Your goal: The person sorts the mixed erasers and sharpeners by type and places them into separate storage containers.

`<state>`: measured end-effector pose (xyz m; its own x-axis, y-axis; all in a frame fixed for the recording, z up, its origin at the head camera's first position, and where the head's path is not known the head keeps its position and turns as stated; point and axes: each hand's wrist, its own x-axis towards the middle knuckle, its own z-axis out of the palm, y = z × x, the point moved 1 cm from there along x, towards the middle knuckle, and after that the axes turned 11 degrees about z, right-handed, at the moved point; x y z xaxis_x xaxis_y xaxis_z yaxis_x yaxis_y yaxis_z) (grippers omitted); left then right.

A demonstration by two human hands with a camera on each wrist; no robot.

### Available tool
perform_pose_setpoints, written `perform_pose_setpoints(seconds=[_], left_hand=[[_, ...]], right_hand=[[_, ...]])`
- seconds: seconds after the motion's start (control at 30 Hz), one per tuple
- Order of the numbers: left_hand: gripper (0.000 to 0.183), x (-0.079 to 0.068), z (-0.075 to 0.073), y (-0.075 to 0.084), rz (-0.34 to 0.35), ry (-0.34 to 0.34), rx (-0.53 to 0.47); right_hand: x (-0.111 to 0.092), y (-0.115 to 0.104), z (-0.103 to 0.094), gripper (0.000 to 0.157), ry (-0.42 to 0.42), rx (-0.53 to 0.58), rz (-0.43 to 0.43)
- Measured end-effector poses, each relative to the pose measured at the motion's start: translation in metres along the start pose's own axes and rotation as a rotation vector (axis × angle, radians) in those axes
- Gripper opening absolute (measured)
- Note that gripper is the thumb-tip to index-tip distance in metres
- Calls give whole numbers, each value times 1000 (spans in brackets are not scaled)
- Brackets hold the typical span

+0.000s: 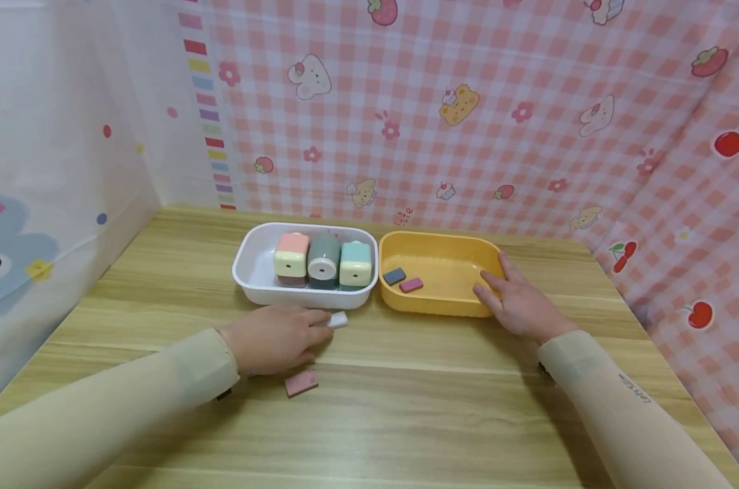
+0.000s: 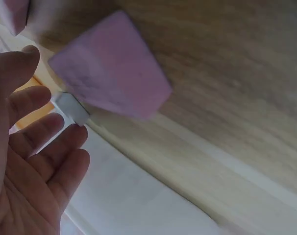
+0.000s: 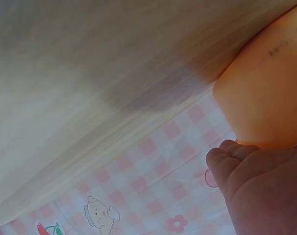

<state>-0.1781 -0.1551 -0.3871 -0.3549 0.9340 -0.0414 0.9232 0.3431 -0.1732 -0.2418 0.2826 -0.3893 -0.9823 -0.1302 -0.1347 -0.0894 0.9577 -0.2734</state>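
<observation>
My left hand (image 1: 274,339) is over the table before the white tray (image 1: 265,297), its fingertips at a small white eraser (image 1: 337,320). In the left wrist view the thumb stands apart from the loosely bent fingers, with the white eraser (image 2: 72,107) just past them. A pink eraser (image 1: 301,384) lies on the table near this hand; the left wrist view has a large pink block (image 2: 111,68) and part of another. My right hand (image 1: 525,302) grips the right rim of the yellow tray (image 1: 437,307), thumb inside; its outer fingers (image 3: 227,159) show beside the wall.
Three pencil sharpeners, pink-and-cream (image 1: 292,255), grey-green (image 1: 323,258) and teal-and-cream (image 1: 355,263), stand in the white tray. A blue eraser (image 1: 394,276) and a dark pink eraser (image 1: 411,285) lie at the yellow tray's left end. A checked cloth (image 1: 418,156) hangs behind the table.
</observation>
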Motion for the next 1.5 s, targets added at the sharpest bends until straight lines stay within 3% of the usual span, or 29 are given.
perform_pose_setpoints(seconds=[0.23,0.43,0.6,0.83,1.23,1.5], left_hand=[[27,4,2,-2,22,55,-13],[34,13,2,-4,-59,35,-73],[25,17,3,-3,-41,24,-7],[38,16,2,-1,-16,-3,42],[37,16,3,-2,-40,-1,-78],[42,18,1,-3,-84,-48,-143]], right_hand=[[0,0,1,83,-1,2,5],[1,1,1,83,-3,-2,8],[0,2,2,84,-5,-4,11],[1,1,2,84,-2,5,10],[0,0,1,84,3,6,8],[1,1,1,83,3,2,10]])
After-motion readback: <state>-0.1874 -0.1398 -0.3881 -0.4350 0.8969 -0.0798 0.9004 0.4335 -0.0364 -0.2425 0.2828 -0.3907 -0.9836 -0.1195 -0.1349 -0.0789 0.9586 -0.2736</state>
